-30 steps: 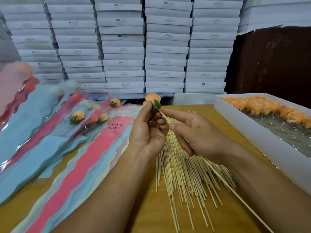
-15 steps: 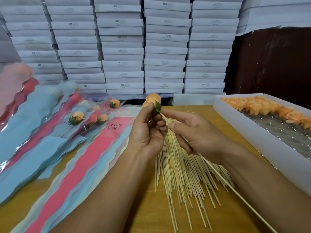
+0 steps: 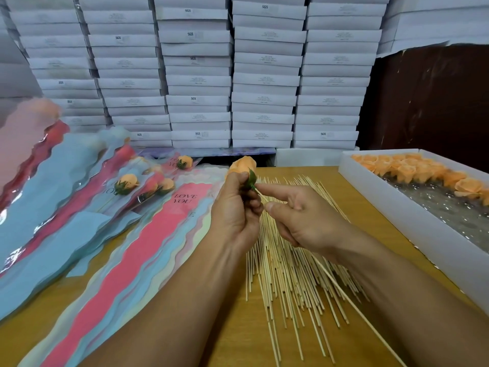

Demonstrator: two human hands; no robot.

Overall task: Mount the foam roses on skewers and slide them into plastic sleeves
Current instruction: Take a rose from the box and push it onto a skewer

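My left hand [image 3: 238,210] grips an orange foam rose [image 3: 242,165] by its green base, held up above the table. My right hand [image 3: 301,218] pinches a thin wooden skewer [image 3: 352,303] whose tip meets the rose's green base; the stick runs back under my right forearm toward the lower right. A loose pile of skewers [image 3: 288,274] lies on the wooden table [image 3: 238,340] under both hands. Pink and blue plastic sleeves [image 3: 127,263] printed "LOVE YOU" lie fanned to the left. Further left, sleeved roses [image 3: 128,182] lie in a stack.
A long white box [image 3: 412,221] at the right holds several orange foam roses [image 3: 412,169] at its far end. Stacks of white cartons [image 3: 232,75] form a wall behind the table. A dark brown panel [image 3: 434,99] stands at the back right.
Both hands stay nearly in place. The skewer tip has come slightly closer into the rose's green base, and the rose has tilted a little in my left hand.
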